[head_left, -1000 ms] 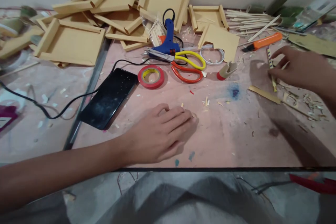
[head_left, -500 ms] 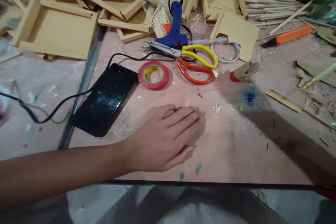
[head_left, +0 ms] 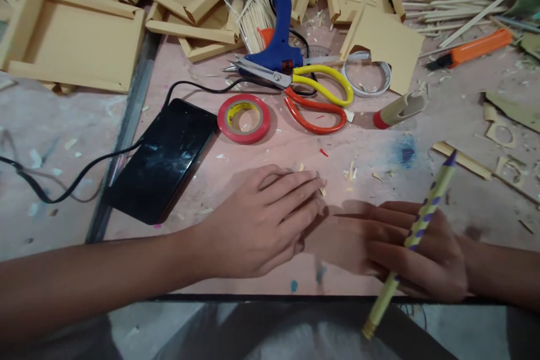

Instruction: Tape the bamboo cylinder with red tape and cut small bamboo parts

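Note:
My left hand (head_left: 265, 219) lies palm down on the pink tabletop (head_left: 274, 152), fingers stretched forward and close together. Its underside is hidden. My right hand (head_left: 422, 247) is just to the right, partly blurred, its fingers pointing at the left fingertips. A yellow pencil (head_left: 430, 202) with purple spots and a purple tip slants across the right hand, held between its fingers. The tip points up and away; the other end reaches over the table's front edge. Whether the hands touch, I cannot tell.
Behind my hands are a black phone (head_left: 164, 160), red tape (head_left: 244, 118), scissors (head_left: 320, 84), a blue glue gun (head_left: 278, 39) and a cut tube (head_left: 400, 109). Cardboard trays (head_left: 80, 39), wooden sticks (head_left: 447, 5) and an orange cutter (head_left: 481, 48) lie farther back.
My right hand has come in from the right edge with the pencil, close to the left hand. The left hand has stayed nearly in place; the view has shifted slightly.

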Demonstrator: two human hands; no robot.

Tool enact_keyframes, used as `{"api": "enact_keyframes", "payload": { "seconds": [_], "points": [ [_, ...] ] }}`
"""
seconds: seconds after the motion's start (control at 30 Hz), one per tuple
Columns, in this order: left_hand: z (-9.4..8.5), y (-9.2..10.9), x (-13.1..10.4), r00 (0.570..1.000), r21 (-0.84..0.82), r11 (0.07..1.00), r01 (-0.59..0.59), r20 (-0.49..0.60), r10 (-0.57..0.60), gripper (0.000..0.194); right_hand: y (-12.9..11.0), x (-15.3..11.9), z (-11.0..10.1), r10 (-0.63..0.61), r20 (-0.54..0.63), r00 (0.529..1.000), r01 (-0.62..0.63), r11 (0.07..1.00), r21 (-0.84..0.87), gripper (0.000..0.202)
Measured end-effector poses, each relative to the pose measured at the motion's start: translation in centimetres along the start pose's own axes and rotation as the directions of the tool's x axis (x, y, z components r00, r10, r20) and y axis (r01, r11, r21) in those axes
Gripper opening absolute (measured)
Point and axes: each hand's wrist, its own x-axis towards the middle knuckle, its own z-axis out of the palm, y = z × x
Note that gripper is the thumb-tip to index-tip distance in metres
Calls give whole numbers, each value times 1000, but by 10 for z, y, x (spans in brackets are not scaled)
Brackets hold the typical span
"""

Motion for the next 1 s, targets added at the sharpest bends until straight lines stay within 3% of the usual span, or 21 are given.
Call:
{"api": "enact_keyframes", "payload": {
  "seconds": [0.27,0.57,0.9,1.0],
  "points": [
    [-3,-2,0,1000,22,1000,13,-18,-13,38,1,-4,7,73,88,993,-71,997,-29,10],
    [-6,-7,0,993,58,997,-44,-106,50,30,11,-3,3,193,35,981,-190,978,-88,8],
    [-5,-7,0,993,-22,997,-71,-100,68,29,13,1,4,227,44,973,-224,973,-61,12],
    [-6,-7,-1,994,-32,996,-78,-80,76,29,14,3,3,276,4,961,-276,961,30,5]
  ]
}}
